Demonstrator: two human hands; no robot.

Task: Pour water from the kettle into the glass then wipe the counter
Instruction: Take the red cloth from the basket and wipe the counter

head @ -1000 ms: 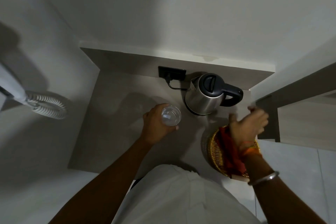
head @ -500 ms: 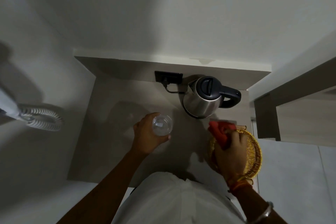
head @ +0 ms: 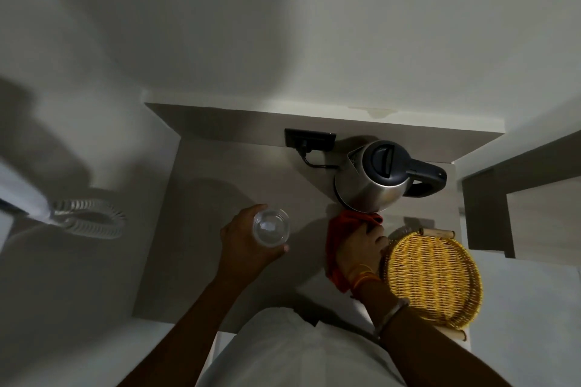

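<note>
A steel kettle (head: pixel 369 187) with a black lid and handle stands at the back right of the grey counter (head: pixel 201 192). My left hand (head: pixel 242 243) is wrapped around a clear glass (head: pixel 271 227), held above the middle of the counter. My right hand (head: pixel 360 250) presses a red cloth (head: pixel 341 225) flat on the counter just in front of the kettle, left of the basket. Whether the glass holds water cannot be told.
A yellow woven basket (head: pixel 432 276) sits at the counter's front right. A black wall socket (head: pixel 309 137) with the kettle's cord is at the back. A white coiled cord (head: pixel 88 218) hangs on the left wall. A cabinet edge (head: pixel 481 214) rises on the right.
My right hand took the red cloth out of the basket and brought it left and down onto the counter in front of the kettle. My left hand kept holding the glass.
</note>
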